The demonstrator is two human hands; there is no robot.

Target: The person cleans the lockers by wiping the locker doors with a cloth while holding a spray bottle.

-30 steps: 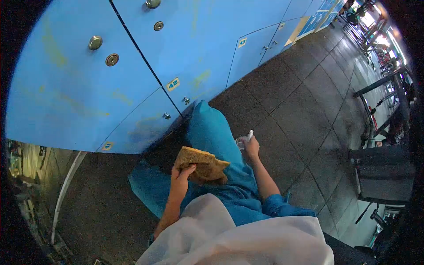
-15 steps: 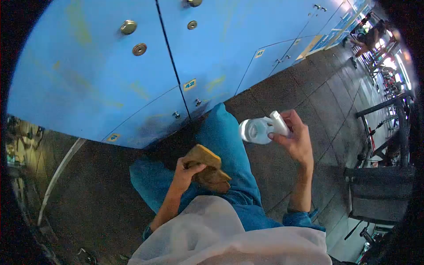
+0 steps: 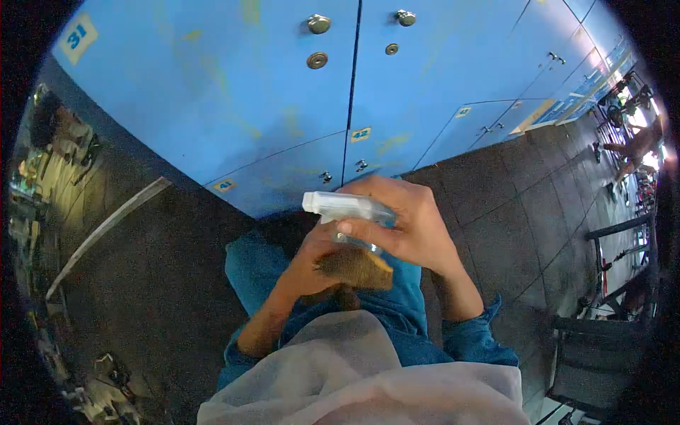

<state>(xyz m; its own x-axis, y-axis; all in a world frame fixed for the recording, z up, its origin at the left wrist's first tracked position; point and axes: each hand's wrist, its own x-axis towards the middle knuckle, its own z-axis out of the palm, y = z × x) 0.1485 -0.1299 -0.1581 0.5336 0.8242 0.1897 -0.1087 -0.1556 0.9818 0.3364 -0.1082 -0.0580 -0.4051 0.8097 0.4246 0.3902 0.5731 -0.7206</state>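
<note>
My right hand (image 3: 405, 221) is closed around the white head of a clear spray bottle (image 3: 346, 206). Its nozzle points left, and most of the bottle's body is hidden behind my fingers. Just below and to the left, my left hand (image 3: 303, 263) grips a folded brown cloth (image 3: 356, 270) with a yellow edge. The cloth hangs over my lap, right under the bottle. Both hands are close together, and whether they touch I cannot tell.
Blue lockers (image 3: 276, 92) with round knobs, locks and yellow smears stand in front of me. Dark floor tiles (image 3: 503, 219) run along them. A black bench (image 3: 602, 354) is at the right; a person (image 3: 637, 152) and gym equipment are farther back.
My right hand has brought the spray bottle left, over the cloth, and turned it so its nozzle faces left. My left hand with the cloth has shifted slightly. The view has turned.
</note>
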